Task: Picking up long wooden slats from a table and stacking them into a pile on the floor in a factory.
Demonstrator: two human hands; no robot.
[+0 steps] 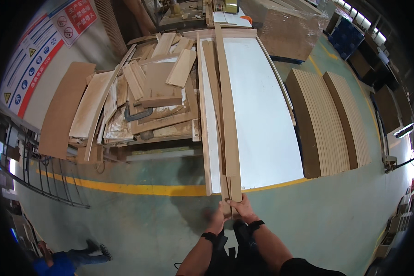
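Two long, narrow brown board strips lie lengthwise over a white panel (267, 106), their near ends jutting past its front edge. The longer strip (230, 115) partly overlaps the thinner strip (212, 69) on its left. My left hand (217, 219) is closed around the left side of the near ends, part of it smeared by motion. On the right side, my right hand (244, 208) grips the same ends, thumb on top and fingers wrapped beneath. Both hands are close together, just off the panel's near edge. Light wooden strips (202, 115) run along the panel's sides.
To the left, a heap of wood offcuts (156, 78) holds a dark C-clamp (138, 114). Stacked brown panels (319, 124) stand to the right. A film-wrapped stack (285, 27) is farther back. A person in blue (60, 263) is at the lower left. A yellow line (124, 186) crosses the floor.
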